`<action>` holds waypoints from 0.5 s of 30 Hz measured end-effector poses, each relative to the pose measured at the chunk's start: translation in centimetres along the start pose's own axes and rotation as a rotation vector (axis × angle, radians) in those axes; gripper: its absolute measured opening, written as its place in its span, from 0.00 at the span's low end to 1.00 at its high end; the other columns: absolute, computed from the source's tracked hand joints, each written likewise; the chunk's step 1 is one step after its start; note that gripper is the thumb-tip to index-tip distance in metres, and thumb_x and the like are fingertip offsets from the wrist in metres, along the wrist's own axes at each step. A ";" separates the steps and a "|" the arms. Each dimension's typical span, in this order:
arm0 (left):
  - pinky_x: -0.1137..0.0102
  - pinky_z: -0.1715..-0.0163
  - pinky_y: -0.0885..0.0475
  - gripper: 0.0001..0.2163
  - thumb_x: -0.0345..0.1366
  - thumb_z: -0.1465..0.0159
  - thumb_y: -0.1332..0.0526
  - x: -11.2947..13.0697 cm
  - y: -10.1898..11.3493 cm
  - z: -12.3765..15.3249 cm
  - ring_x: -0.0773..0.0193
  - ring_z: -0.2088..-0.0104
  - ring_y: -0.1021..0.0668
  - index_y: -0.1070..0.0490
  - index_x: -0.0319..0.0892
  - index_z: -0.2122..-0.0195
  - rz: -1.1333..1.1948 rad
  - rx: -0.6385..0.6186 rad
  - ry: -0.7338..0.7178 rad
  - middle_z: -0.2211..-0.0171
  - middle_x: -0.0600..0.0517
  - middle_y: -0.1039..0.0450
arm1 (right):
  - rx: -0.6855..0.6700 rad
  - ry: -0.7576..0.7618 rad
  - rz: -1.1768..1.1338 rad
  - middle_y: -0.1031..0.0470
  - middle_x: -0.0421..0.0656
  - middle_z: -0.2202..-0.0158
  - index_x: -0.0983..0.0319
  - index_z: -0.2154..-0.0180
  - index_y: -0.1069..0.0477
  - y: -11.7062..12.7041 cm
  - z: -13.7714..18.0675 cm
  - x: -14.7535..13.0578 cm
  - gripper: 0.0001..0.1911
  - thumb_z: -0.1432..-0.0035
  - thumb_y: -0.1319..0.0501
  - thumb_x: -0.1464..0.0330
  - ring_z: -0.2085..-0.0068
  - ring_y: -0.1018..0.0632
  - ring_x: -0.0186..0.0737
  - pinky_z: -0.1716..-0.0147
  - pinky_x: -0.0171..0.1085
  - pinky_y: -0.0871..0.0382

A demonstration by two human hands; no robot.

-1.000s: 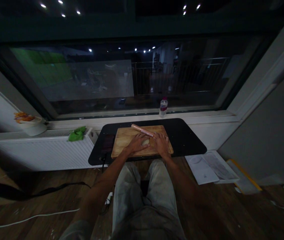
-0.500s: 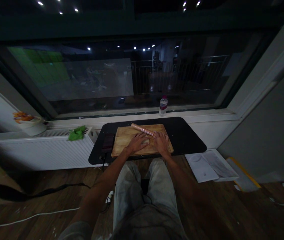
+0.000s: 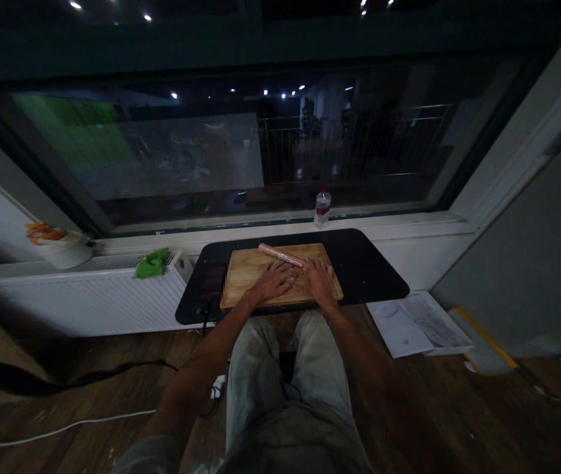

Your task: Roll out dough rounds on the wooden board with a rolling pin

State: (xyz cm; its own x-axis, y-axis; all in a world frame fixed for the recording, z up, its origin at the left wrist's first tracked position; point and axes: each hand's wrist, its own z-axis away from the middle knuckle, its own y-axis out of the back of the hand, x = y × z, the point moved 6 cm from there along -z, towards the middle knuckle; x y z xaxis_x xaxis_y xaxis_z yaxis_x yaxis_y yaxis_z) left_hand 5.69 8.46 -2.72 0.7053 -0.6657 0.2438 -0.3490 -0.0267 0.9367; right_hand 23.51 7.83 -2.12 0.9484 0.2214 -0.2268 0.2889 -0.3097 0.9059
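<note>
On the wooden cutting board (image 3: 245,270) lies a long pinkish stick, resembling a wrapped sausage (image 3: 280,255), with print along its side. It slants from the board's far edge down toward my right hand (image 3: 319,279). That hand rests on the right part of the board with its fingers stretched out, its fingertips at the near end of the sausage; whether they press on it I cannot tell. My left hand (image 3: 274,282) lies palm down on the middle of the board, fingers apart, just below the sausage. Whatever is under the palms is hidden.
The board sits on a black table (image 3: 367,270) with a dark box-shaped object (image 3: 214,282) and cable at left. A water bottle (image 3: 322,208) stands on the windowsill. A green cloth (image 3: 152,263) and white bowl (image 3: 64,250) rest on the radiator (image 3: 87,299).
My left hand has shifted very slightly on the board. The sausage and my right hand stay in nearly the same place.
</note>
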 end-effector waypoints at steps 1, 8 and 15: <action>0.48 0.21 0.43 0.20 0.47 0.19 0.44 0.0 0.0 0.0 0.50 0.22 0.34 0.20 0.53 0.34 0.003 0.008 -0.010 0.23 0.49 0.29 | -0.005 -0.005 0.000 0.20 0.56 0.35 0.63 0.27 0.29 0.0 0.0 0.0 0.24 0.17 0.49 0.68 0.35 0.27 0.54 0.36 0.48 0.43; 0.49 0.22 0.42 0.19 0.45 0.19 0.44 -0.3 -0.5 -0.2 0.50 0.23 0.32 0.20 0.53 0.34 0.016 0.020 -0.023 0.24 0.49 0.28 | -0.012 -0.003 0.001 0.20 0.56 0.35 0.62 0.26 0.30 0.0 -0.1 0.0 0.25 0.17 0.48 0.69 0.34 0.28 0.54 0.35 0.48 0.44; 0.47 0.20 0.44 0.25 0.46 0.24 0.37 -0.9 -1.0 -0.5 0.47 0.23 0.31 0.26 0.52 0.27 0.087 0.060 0.035 0.25 0.46 0.28 | 0.000 0.002 -0.007 0.20 0.55 0.35 0.62 0.25 0.31 -0.1 -0.1 0.2 0.26 0.17 0.49 0.68 0.34 0.27 0.54 0.35 0.49 0.43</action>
State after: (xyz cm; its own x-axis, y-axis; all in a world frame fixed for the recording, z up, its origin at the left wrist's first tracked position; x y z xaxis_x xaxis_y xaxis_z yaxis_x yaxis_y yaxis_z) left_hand 5.76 9.45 -3.78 0.6915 -0.6412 0.3328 -0.4451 -0.0154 0.8953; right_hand 23.64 8.02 -2.21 0.9461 0.2255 -0.2325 0.2956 -0.3079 0.9044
